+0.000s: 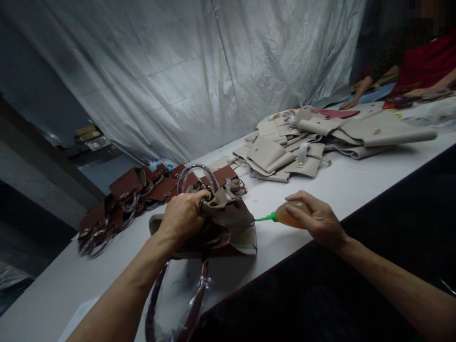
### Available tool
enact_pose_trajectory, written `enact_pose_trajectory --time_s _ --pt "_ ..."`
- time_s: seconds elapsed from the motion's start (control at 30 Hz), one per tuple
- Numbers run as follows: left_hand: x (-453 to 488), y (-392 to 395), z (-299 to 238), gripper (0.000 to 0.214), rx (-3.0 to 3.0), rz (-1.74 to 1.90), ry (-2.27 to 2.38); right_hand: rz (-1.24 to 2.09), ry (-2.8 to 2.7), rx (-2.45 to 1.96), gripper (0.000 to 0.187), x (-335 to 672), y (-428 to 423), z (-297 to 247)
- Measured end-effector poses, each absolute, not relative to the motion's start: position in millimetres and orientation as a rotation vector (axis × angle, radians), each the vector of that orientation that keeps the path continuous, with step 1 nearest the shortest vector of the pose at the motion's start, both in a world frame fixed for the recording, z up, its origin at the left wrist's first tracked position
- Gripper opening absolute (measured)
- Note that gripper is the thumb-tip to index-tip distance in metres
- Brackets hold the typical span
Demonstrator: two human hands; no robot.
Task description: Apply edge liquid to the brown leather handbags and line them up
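Note:
My left hand (183, 214) is closed on the top of a brown and beige handbag (228, 228) that lies on the white table (349, 185). The bag's handles are wrapped in clear plastic; one arches up behind my fingers, another hangs over the table's front edge. My right hand (318, 219) is wrapped round a small squeeze bottle (287, 214) of amber liquid. Its green nozzle points left and its tip touches the bag's side.
A row of brown bags (124, 199) lies at the left of the table. A heap of beige bag pieces (309, 142) lies at the back right. Another person in red (420, 66) is at the far right. Silver sheeting hangs behind.

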State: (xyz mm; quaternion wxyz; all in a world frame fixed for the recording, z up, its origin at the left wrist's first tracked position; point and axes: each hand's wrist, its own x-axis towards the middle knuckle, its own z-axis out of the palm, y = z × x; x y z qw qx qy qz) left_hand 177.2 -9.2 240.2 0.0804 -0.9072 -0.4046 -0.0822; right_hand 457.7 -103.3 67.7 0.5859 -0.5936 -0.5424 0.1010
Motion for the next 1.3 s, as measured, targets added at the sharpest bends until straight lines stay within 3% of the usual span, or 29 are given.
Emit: enact_pose_trajectory --time_s 0.87,1.3 --pt "211.1 43.4 235.3 0.033 -2.683 -0.055 -1.060 0.188 -1.696 -1.241 0.017 463.0 -59.5 67.5" --pt "209.3 46.0 233.7 0.032 -2.717 -0.073 -1.070 0.289 -1.572 -1.341 0.021 466.2 -56.2 65.8"
